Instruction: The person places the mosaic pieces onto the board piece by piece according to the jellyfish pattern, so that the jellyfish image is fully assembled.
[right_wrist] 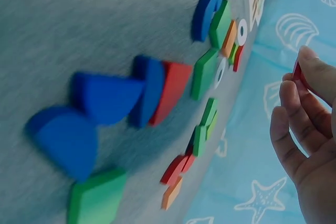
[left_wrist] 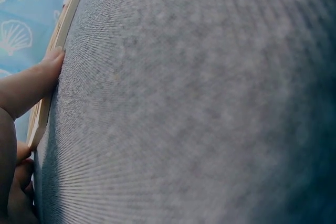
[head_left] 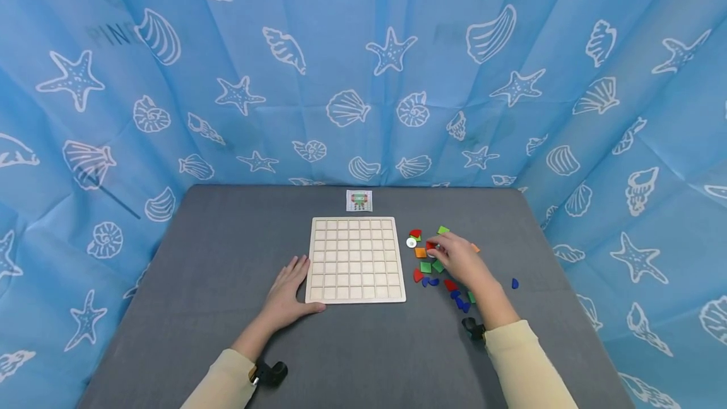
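A pale wooden grid board [head_left: 356, 264] lies flat on the grey table. My left hand [head_left: 286, 295] spans its near left corner, fingers straight along the left side and thumb [left_wrist: 44, 74] against the near edge. Over the scattered pieces to the board's right, my right hand [head_left: 457, 259] pinches a small red piece [right_wrist: 297, 71] between thumb and fingertips, most of it hidden by them. Below that hand lie green pieces [head_left: 426, 267], orange pieces [head_left: 420, 252], blue rounded pieces [right_wrist: 107, 98] and red wedge-like pieces [right_wrist: 172, 90]. A white ring [head_left: 411, 242] sits beside the board.
Behind the board lies a small card [head_left: 359, 201] with a coloured pattern. One blue piece [head_left: 515, 283] is apart at the right. A blue curtain [head_left: 392, 112] with shells and starfish surrounds the table [head_left: 238, 226].
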Tool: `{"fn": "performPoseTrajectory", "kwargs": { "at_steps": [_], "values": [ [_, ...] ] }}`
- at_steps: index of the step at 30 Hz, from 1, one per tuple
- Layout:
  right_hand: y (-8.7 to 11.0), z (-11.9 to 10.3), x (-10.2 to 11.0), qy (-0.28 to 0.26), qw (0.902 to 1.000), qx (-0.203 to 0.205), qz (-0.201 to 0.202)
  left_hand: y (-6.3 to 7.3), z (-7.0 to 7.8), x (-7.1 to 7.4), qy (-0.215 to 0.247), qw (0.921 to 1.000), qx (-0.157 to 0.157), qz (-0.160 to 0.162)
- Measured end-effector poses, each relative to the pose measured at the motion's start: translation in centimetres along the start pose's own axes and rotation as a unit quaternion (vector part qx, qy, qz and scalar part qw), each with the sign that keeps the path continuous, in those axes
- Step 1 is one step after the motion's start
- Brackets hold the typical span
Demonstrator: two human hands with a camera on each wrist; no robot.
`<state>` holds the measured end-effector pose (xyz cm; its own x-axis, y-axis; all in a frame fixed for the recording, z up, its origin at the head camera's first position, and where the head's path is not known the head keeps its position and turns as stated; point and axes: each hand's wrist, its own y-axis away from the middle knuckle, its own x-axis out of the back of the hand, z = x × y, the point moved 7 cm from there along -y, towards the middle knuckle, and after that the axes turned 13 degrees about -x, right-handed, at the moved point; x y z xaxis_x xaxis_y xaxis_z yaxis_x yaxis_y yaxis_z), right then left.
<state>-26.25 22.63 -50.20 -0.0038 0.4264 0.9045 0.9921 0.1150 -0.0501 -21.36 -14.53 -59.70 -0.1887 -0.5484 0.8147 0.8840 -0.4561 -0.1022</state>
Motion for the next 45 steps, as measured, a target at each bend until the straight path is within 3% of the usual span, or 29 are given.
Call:
{"fn": "performPoseTrajectory", "kwargs": {
  "at_steps": [18, 26, 37, 45],
  "values": [
    [-3.8, -3.9, -1.6, -0.001, 0.9996, 0.027, 0.004, -0.2, 0.0, 0.1, 0.007, 0.9999, 0.005, -0.013],
    [-5.6, -4.8, -3.2, -0.015, 0.9996, 0.014, -0.020, -0.2, 0.1, 0.0, 0.012, 0.9996, 0.009, -0.022],
    [-7.7, -7.0, -5.8, 0.033, 0.9977, -0.002, -0.059, -0.3, 0.1, 0.2, 0.012, 0.9998, 0.003, -0.015],
    [-8.8, -8.1, -7.6, 0.035, 0.9955, -0.007, -0.088, -0.2, -0.2, 0.0, 0.006, 0.9996, 0.012, -0.024]
  ]
}}
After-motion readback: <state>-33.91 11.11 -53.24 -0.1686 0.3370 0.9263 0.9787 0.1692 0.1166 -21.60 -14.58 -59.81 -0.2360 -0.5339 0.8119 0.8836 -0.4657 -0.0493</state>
